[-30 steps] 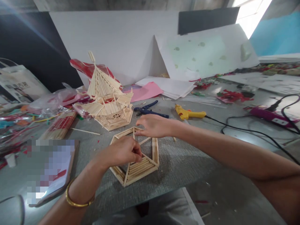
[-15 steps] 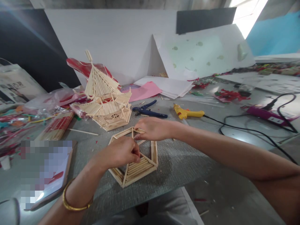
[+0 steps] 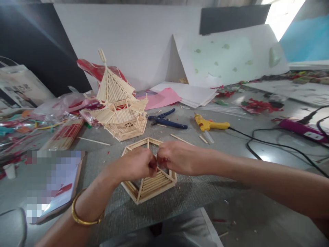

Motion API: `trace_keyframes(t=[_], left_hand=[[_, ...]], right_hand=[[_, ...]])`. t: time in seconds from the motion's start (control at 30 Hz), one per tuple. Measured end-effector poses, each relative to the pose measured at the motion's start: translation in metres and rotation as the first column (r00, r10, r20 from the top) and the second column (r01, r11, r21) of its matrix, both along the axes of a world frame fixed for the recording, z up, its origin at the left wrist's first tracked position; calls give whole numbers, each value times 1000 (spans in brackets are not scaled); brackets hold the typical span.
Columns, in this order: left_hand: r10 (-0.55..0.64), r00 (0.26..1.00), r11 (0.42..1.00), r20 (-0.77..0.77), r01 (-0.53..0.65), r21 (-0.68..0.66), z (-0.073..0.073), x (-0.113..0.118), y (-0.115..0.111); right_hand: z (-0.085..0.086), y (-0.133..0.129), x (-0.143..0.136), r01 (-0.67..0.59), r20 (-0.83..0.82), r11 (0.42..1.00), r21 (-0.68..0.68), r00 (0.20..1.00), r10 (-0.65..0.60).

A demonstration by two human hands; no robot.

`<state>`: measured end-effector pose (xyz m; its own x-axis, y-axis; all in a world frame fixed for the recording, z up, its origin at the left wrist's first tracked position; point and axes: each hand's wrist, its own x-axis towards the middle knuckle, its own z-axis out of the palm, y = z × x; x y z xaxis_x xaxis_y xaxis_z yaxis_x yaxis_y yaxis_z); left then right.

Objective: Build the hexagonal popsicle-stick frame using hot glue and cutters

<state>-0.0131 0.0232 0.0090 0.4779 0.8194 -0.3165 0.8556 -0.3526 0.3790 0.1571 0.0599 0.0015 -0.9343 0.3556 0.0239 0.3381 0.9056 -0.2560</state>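
Observation:
A hexagonal frame of thin wooden sticks [image 3: 158, 187] lies flat on the table before me, its near section filled with parallel sticks. Over its middle, my left hand [image 3: 140, 163] has its fingers closed in a pinch; what they hold is hidden. Close beside it, my right hand [image 3: 177, 157] is also closed above the frame's right part, fingertips curled near the left ones, and its contents cannot be made out. Behind the frame stands a pagoda-shaped model [image 3: 120, 103] of the same sticks, with a pointed roof.
Blue-handled cutters [image 3: 168, 120] and a yellow hot glue gun [image 3: 210, 123] with a black cord lie beyond my hands. A tablet-like device [image 3: 64, 188] rests at left near a bundle of sticks [image 3: 64, 135]. A purple power strip [image 3: 300, 130] sits at right.
My right hand has come back from the far edge of the frame to beside my left hand, its fingers curling closed. My left hand stays over the middle. The view has shifted slightly.

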Motion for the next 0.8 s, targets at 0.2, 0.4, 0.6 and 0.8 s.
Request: trace_keyframes(t=[0.2, 0.4, 0.6, 0.8], left_hand=[[-29, 999, 1000, 15, 29, -4, 0, -1, 1], [-36, 999, 999, -7, 36, 22, 1, 0, 0], [-57, 997, 995, -45, 61, 85, 2, 2, -2], [-69, 990, 989, -121, 84, 121, 3, 4, 0]], right_hand=[[-10, -11, 0, 52, 91, 999, -8, 994, -51], [-24, -9, 2, 36, 18, 993, 110, 999, -38], [-27, -17, 8, -57, 18, 950, 306, 998, 54], [-24, -24, 12, 0, 28, 966, 259, 1000, -7]])
